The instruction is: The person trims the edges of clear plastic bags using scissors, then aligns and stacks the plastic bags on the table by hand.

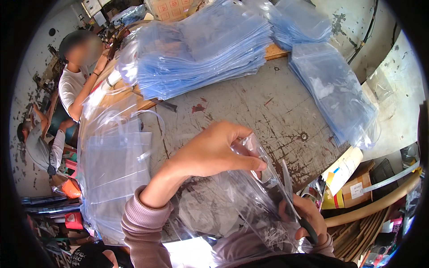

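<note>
Scarred tabletop (250, 98) held stacked plastic bags (205, 49), seemingly done; one clear sheet (252, 192) looked unfinished, left hand (214, 149) pinching it, right hand (311, 213) gripping scissors (308, 226).

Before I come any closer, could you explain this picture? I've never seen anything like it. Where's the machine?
There's no machine at work here: these are a person's bare hands. A wide camera on the person's head looks down, so straight edges bend near the rim. The left hand holds clear plastic; the right hand holds scissors. On the scratched table lie a big bluish stack of plastic at the far side, a smaller stack to the right, and clear bags to the left.
</note>
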Demonstrator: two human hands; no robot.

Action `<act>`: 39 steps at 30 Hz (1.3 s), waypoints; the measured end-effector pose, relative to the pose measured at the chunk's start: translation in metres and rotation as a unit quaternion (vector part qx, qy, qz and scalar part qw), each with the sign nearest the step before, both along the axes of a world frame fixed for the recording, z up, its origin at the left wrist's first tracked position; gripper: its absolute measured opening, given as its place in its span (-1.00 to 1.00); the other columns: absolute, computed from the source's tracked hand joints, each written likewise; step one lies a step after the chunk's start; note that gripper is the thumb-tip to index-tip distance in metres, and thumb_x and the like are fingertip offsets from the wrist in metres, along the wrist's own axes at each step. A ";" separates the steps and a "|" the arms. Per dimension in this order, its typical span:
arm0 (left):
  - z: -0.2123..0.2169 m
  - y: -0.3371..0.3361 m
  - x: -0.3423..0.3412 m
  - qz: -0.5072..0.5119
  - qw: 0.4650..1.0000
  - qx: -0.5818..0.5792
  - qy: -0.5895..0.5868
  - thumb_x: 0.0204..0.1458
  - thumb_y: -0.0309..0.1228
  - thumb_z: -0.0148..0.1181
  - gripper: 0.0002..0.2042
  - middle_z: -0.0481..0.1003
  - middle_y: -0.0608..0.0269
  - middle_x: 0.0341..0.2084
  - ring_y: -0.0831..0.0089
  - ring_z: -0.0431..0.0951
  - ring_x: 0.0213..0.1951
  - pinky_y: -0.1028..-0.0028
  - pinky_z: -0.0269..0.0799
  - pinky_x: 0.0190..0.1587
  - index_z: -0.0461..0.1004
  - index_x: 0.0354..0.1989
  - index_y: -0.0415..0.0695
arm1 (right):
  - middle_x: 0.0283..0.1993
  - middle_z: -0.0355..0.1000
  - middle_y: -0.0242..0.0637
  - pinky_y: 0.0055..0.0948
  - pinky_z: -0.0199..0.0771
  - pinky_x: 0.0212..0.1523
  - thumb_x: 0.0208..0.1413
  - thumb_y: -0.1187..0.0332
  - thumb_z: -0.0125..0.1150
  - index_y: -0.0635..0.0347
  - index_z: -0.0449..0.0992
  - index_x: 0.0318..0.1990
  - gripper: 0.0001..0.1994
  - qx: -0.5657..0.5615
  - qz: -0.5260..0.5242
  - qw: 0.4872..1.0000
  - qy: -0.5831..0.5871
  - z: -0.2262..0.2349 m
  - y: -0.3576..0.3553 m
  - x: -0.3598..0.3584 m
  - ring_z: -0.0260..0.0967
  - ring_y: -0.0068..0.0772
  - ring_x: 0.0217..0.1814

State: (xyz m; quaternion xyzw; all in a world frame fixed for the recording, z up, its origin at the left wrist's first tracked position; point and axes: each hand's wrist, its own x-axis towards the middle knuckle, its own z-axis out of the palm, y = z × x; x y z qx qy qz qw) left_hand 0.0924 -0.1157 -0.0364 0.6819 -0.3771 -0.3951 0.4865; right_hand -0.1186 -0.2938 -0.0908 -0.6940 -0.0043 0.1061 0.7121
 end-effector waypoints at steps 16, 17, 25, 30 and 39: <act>0.007 0.004 0.008 0.032 0.996 0.039 -0.069 -0.15 -0.45 0.33 -0.79 0.55 0.17 -0.57 0.51 0.57 -0.42 0.60 0.36 -0.32 0.38 -0.58 -0.22 | -0.33 0.29 -0.39 -0.60 0.14 -0.36 -0.40 -0.04 0.49 0.38 0.31 -0.13 -0.23 0.115 -0.056 0.991 0.042 -0.009 0.003 0.000 0.13 -0.64 -0.33; 0.005 0.005 0.010 0.031 0.998 0.033 -0.052 -0.15 -0.44 0.33 -0.79 0.55 0.17 -0.57 0.52 0.57 -0.42 0.61 0.35 -0.34 0.38 -0.59 -0.22 | -0.29 0.31 -0.37 -0.59 0.16 -0.33 -0.40 -0.03 0.49 0.39 0.30 -0.11 -0.22 0.116 -0.053 0.989 0.071 -0.011 0.001 -0.001 0.15 -0.64 -0.31; 0.003 0.004 0.007 0.023 1.000 0.004 0.013 -0.17 -0.42 0.34 -0.79 0.55 0.18 -0.57 0.52 0.57 -0.42 0.61 0.32 -0.35 0.41 -0.55 -0.23 | -0.20 0.37 -0.26 -0.57 0.25 -0.17 -0.43 -0.03 0.50 0.40 0.27 -0.04 -0.15 0.129 -0.031 0.990 0.056 -0.002 0.003 0.009 0.27 -0.59 -0.17; 0.000 0.003 0.009 0.017 0.998 0.018 -0.056 -0.16 -0.46 0.33 -0.83 0.54 0.23 -0.56 0.52 0.58 -0.39 0.59 0.35 -0.32 0.42 -0.52 -0.22 | -0.19 0.38 -0.24 -0.55 0.26 -0.14 -0.42 0.01 0.52 0.42 0.27 -0.03 -0.16 0.173 -0.047 0.982 0.049 -0.006 0.004 0.009 0.27 -0.59 -0.16; -0.001 0.002 0.011 0.020 0.999 0.035 -0.018 -0.17 -0.49 0.33 -0.84 0.54 0.21 -0.55 0.53 0.58 -0.38 0.61 0.36 -0.32 0.43 -0.51 -0.23 | -0.31 0.38 -0.36 -0.64 0.29 -0.28 -0.45 0.10 0.56 0.35 0.30 -0.05 -0.21 0.097 -0.041 0.991 0.081 -0.015 -0.004 0.005 0.27 -0.67 -0.28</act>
